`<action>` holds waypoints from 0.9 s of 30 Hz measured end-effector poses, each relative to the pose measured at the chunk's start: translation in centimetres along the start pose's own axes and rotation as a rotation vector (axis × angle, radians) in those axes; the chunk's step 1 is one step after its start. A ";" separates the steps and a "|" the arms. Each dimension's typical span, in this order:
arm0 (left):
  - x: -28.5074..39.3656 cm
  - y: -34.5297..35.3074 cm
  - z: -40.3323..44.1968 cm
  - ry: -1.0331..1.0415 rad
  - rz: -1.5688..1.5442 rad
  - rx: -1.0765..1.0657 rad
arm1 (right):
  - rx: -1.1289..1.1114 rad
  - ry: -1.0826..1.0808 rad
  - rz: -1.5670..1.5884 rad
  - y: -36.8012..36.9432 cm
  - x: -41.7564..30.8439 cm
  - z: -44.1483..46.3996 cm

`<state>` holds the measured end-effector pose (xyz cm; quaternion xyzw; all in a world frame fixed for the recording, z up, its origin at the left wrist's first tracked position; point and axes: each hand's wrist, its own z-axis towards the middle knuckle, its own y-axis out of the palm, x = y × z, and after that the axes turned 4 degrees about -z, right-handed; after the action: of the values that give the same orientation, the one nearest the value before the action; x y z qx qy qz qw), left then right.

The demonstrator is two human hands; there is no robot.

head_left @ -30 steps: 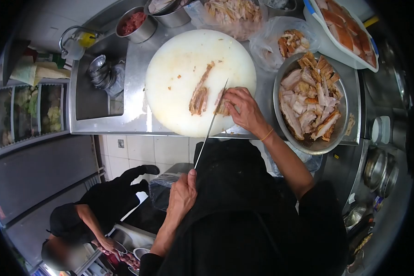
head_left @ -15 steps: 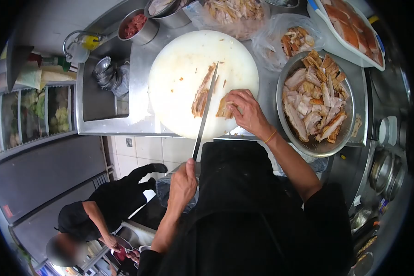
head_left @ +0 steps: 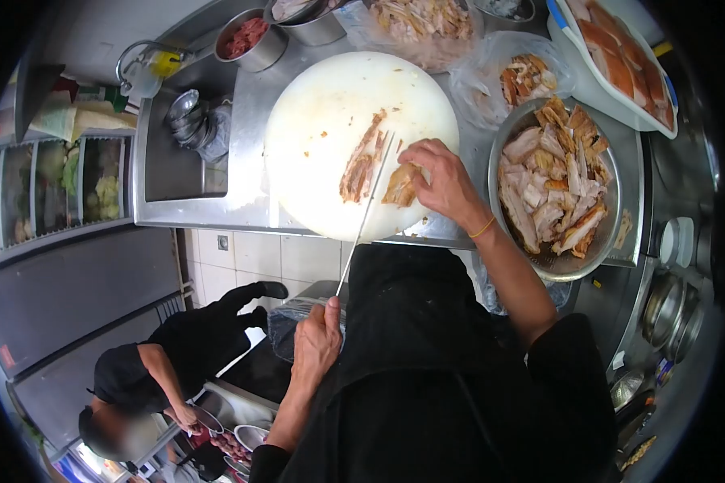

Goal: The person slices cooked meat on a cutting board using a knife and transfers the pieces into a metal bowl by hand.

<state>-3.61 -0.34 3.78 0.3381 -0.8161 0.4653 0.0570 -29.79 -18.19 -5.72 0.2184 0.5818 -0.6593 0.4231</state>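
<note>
My left hand (head_left: 317, 340) is closed around the handle of a long knife (head_left: 368, 198). Its blade reaches up over the round white cutting board (head_left: 306, 173), between the cut meat and my right hand. Just left of the blade lie thin slices of cooked meat (head_left: 361, 173). Bent fingers of my right hand (head_left: 443, 183) grip a small piece of browned meat (head_left: 400, 187) on the board, right of the blade. Small crumbs dot the board.
On the right stands a steel colander (head_left: 568, 268) of cut roast meat. Behind it are a plastic bag of meat (head_left: 532, 80) and a white tub (head_left: 612, 101) of meat slabs. A pot of raw meat (head_left: 258, 56) stands near the sink (head_left: 177, 189). Another person (head_left: 169, 342) works at lower left.
The knife has shifted right, off the sliced meat, and its blade has turned thin to view. The slices lie more spread apart. My right hand still grips its piece, slightly turned.
</note>
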 end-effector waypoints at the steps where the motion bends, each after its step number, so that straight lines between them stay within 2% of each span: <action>1: -0.1 0.1 0.0 -0.004 -0.011 -0.025 | 0.005 -0.023 -0.013 0.1 0.2 -0.4; 6: -0.4 0.4 -0.1 -0.014 -0.006 -0.094 | 0.099 -0.129 -0.071 2.4 1.5 -1.9; 12: 0.3 -1.4 -1.6 -0.063 0.103 -0.145 | 0.083 -0.137 -0.085 2.5 1.7 -1.9; 18: 0.4 2.0 2.1 0.094 0.116 -0.098 | 0.112 -0.151 -0.064 2.9 2.0 -2.2; 21: 1.4 1.5 3.0 0.114 0.026 -0.056 | 0.128 -0.128 -0.052 3.0 2.0 -2.3; 27: 0.6 -0.3 -1.5 0.029 0.059 -0.110 | 0.174 -0.130 -0.050 3.2 2.0 -2.4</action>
<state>-4.21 0.47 5.08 0.3034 -0.8491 0.4259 0.0739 -28.77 -16.43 -9.66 0.1965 0.4990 -0.7306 0.4226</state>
